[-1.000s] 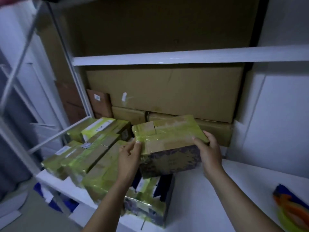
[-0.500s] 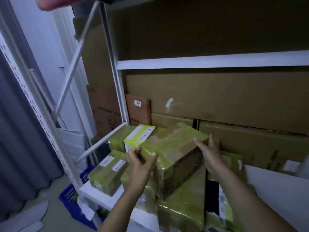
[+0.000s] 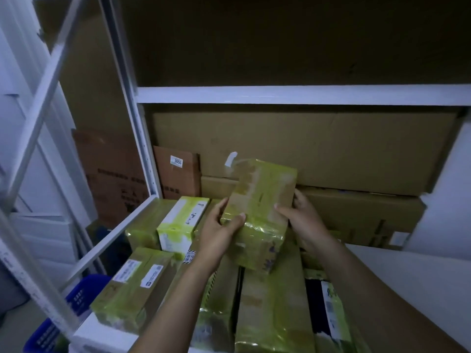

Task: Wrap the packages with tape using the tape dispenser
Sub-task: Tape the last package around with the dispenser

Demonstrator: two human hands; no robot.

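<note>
We tipped the package [image 3: 262, 200] steeper than before, long axis rising toward the shelf board [image 3: 280, 95]; left hand [image 3: 219, 231] and right hand [image 3: 303, 220] gripped it.

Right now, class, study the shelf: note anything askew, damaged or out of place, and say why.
The taped package, gripped by the left hand and right hand, is tilted over the pile, not lying flat. Behind it, a white strip curls loose from the large cardboard box. Nothing looks spilled.

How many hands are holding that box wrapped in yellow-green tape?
2. The left hand grips the tape-wrapped package at its lower left corner; the right hand clasps its right edge, partly hidden behind it.
</note>
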